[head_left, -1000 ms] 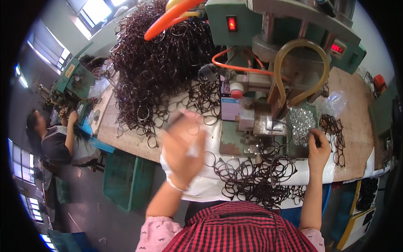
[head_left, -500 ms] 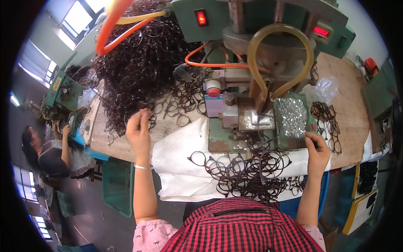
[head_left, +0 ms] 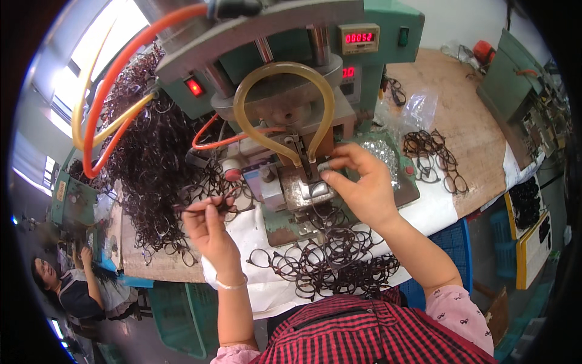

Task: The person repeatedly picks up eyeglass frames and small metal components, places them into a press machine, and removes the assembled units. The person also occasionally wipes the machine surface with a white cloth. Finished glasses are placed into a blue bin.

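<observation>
My left hand is closed on a dark eyeglass frame, held left of the press and partly hidden by the fingers. My right hand has thumb and forefinger pinched on a small silvery piece, right beside the tooling of the green press. Below the tooling lies a shiny metal block. Behind my right hand, a heap of small glittering metal pieces sits on the press base. Several dark eyeglass frames are piled on white cloth in front of the press.
A tall mound of dark frames stands left of the press. More frames and a clear plastic bag lie to the right. Yellow tubing loops over the tooling. A co-worker sits at far left beside another machine.
My right hand has moved left from the edge of the metal-piece heap to the press tooling. The left hand now shows an eyeglass frame beside the press. The view has shifted.
</observation>
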